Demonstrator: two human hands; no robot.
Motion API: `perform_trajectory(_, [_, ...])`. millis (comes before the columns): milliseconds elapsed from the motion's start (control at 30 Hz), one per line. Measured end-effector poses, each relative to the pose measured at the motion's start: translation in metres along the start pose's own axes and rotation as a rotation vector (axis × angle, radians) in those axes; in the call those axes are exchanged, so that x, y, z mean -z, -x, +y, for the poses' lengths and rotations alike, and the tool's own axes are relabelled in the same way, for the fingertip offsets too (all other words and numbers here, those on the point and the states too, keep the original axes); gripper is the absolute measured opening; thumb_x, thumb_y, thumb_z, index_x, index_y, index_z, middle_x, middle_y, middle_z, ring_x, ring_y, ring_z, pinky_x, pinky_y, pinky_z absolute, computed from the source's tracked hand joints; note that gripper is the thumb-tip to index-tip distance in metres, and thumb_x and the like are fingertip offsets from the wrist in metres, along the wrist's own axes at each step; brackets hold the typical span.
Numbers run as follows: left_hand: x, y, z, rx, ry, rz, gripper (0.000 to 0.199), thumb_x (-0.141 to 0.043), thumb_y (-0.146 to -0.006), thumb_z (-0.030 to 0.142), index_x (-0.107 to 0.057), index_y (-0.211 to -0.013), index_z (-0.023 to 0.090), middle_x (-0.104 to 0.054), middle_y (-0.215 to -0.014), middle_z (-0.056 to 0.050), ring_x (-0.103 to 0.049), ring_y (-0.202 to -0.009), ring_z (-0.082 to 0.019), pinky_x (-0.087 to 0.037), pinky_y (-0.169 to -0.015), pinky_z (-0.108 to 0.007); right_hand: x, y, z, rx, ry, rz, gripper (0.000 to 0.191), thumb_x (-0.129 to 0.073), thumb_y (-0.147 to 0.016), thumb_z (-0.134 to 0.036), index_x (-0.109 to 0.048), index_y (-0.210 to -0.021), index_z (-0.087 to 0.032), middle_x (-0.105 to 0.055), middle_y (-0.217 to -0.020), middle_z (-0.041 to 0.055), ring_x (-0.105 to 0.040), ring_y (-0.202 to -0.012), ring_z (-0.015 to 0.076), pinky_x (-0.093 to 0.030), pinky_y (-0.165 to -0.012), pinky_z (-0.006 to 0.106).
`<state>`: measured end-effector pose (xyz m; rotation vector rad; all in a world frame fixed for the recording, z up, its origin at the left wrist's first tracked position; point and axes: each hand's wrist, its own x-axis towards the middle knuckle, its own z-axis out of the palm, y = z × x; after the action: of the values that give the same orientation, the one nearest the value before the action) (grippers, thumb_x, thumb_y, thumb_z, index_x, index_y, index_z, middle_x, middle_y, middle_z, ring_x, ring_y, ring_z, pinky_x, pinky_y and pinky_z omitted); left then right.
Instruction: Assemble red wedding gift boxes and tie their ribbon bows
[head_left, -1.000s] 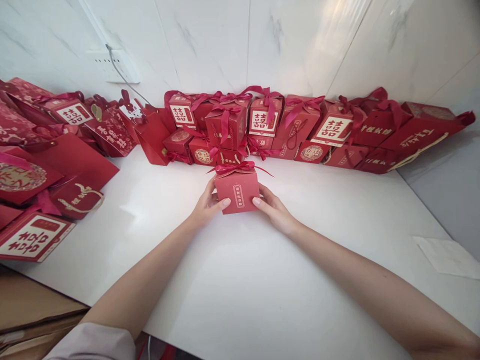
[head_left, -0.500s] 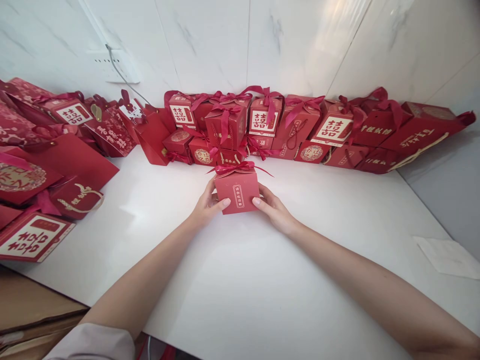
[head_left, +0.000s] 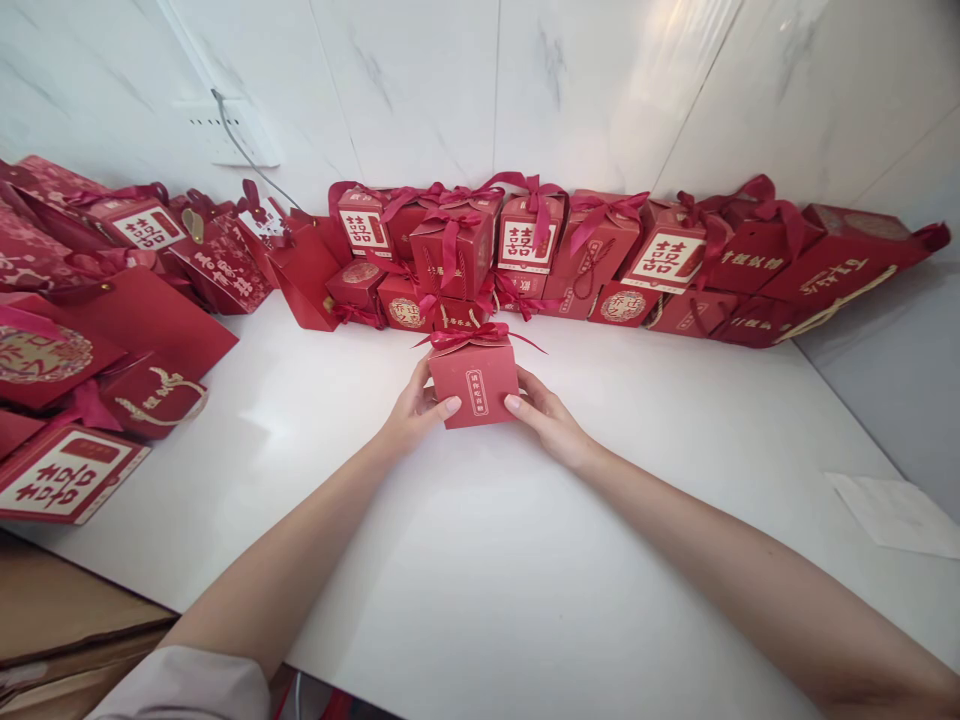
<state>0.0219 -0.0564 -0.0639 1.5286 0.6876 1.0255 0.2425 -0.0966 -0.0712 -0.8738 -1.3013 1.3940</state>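
Between my two hands is a red gift box (head_left: 493, 385) with a ribbon bow (head_left: 471, 337) on its top and a gold-lettered label on its front. My left hand (head_left: 420, 405) grips its left side, thumb on the front corner and fingers partly hidden behind. On the opposite side my right hand (head_left: 546, 410) holds it the same way, thumb at the lower right edge. The box is upright near the middle of the white table (head_left: 480, 560); I cannot tell whether its base touches the surface. Just behind it stand more red boxes.
A row of stacked red gift boxes (head_left: 664, 258) runs along the tiled wall (head_left: 435, 80). More red boxes and bags (head_left: 161, 330) crowd the left side. A white paper (head_left: 892, 512) lies at the right edge. Cardboard (head_left: 60, 610) sits below the table's left edge.
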Motion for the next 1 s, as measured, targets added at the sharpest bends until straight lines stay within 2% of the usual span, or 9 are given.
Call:
perform_trajectory(167, [0.003, -0.001, 0.000, 0.026, -0.008, -0.010, 0.064, -0.068, -0.083, 0.035, -0.042, -0.141, 0.025, -0.047, -0.145, -0.011, -0.054, -0.123, -0.030, -0.050, -0.098, -0.041, 0.000, 0.000, 0.003, 0.047, 0.050, 0.032, 0.078, -0.070, -0.083, -0.049, -0.033, -0.147, -0.024, -0.043, -0.150, 0.0112, -0.051, -0.128, 0.0294, -0.042, -0.108, 0.047])
perform_trajectory(333, [0.008, -0.005, -0.006, 0.042, -0.068, 0.135, 0.076, -0.071, -0.078, 0.028, -0.037, -0.146, 0.023, -0.046, -0.146, -0.013, -0.052, -0.126, -0.029, -0.041, -0.107, -0.043, 0.007, -0.002, 0.010, 0.152, 0.190, 0.079, 0.098, -0.077, -0.075, -0.042, -0.019, -0.153, -0.026, -0.014, -0.163, 0.0080, -0.014, -0.149, 0.0247, -0.014, -0.121, 0.048])
perform_trajectory(500, [0.015, -0.010, -0.010, 0.097, 0.016, 0.385, 0.075, -0.064, -0.076, 0.028, -0.038, -0.146, 0.020, -0.052, -0.142, -0.012, -0.046, -0.134, -0.028, -0.031, -0.114, -0.045, 0.012, -0.003, 0.013, 0.127, 0.151, 0.020, 0.092, -0.064, -0.082, -0.033, -0.008, -0.154, -0.027, -0.034, -0.156, 0.0119, -0.027, -0.146, 0.0219, -0.012, -0.118, 0.053])
perform_trajectory(600, [0.015, -0.011, -0.007, 0.137, 0.078, 0.511, 0.059, -0.052, -0.087, 0.047, -0.045, -0.141, 0.023, -0.054, -0.142, -0.009, -0.044, -0.137, -0.027, -0.028, -0.116, -0.047, 0.010, -0.001, 0.011, 0.112, 0.117, 0.024, 0.082, -0.061, -0.084, -0.034, -0.015, -0.153, -0.028, -0.032, -0.157, 0.0094, -0.024, -0.146, 0.0209, -0.015, -0.118, 0.052])
perform_trajectory(700, [0.009, -0.010, 0.000, 0.132, 0.167, 0.430, 0.070, -0.037, -0.089, 0.068, -0.041, -0.144, 0.025, -0.053, -0.143, -0.008, -0.042, -0.138, -0.026, -0.025, -0.118, -0.046, 0.006, 0.000, 0.008, 0.076, 0.073, 0.045, 0.075, -0.059, -0.088, -0.044, -0.021, -0.151, -0.029, -0.028, -0.159, 0.0077, -0.022, -0.147, 0.0201, -0.017, -0.118, 0.048])
perform_trajectory(767, [0.005, -0.009, 0.005, 0.121, 0.228, 0.349, 0.078, -0.035, -0.086, 0.074, -0.037, -0.147, 0.025, -0.052, -0.144, -0.008, -0.041, -0.139, -0.026, -0.024, -0.119, -0.044, 0.006, 0.000, 0.006, 0.072, 0.005, 0.087, 0.069, -0.052, -0.092, -0.053, -0.025, -0.150, -0.028, -0.047, -0.148, 0.0094, -0.039, -0.139, 0.0219, -0.025, -0.115, 0.046])
perform_trajectory(833, [0.003, -0.009, 0.009, 0.155, 0.283, 0.342, 0.082, -0.033, -0.084, 0.077, -0.033, -0.149, 0.028, -0.048, -0.147, -0.007, -0.039, -0.141, -0.027, -0.025, -0.119, -0.045, 0.006, -0.001, 0.004, 0.082, -0.070, 0.161, 0.064, -0.040, -0.096, -0.059, -0.028, -0.148, -0.024, -0.071, -0.108, 0.0082, -0.064, -0.107, 0.0236, -0.039, -0.103, 0.046])
perform_trajectory(900, [0.005, -0.010, 0.013, 0.213, 0.312, 0.391, 0.081, -0.029, -0.084, 0.079, -0.031, -0.150, 0.031, -0.044, -0.151, -0.005, -0.035, -0.143, -0.028, -0.026, -0.118, -0.047, 0.008, -0.002, 0.002, 0.099, -0.097, 0.254, 0.061, -0.034, -0.097, -0.061, -0.035, -0.142, -0.020, -0.068, -0.070, 0.0004, -0.066, -0.072, 0.0222, -0.049, -0.085, 0.042])
perform_trajectory(1000, [0.017, -0.013, 0.016, 0.225, 0.273, 0.443, 0.082, -0.022, -0.085, 0.079, -0.040, -0.146, 0.028, -0.046, -0.149, -0.008, -0.031, -0.145, -0.027, -0.020, -0.120, -0.045, 0.009, -0.002, 0.002, 0.117, -0.055, 0.333, 0.051, -0.039, -0.095, -0.060, -0.046, -0.129, -0.022, -0.063, -0.067, -0.0018, -0.059, -0.063, 0.0190, -0.048, -0.072, 0.035])
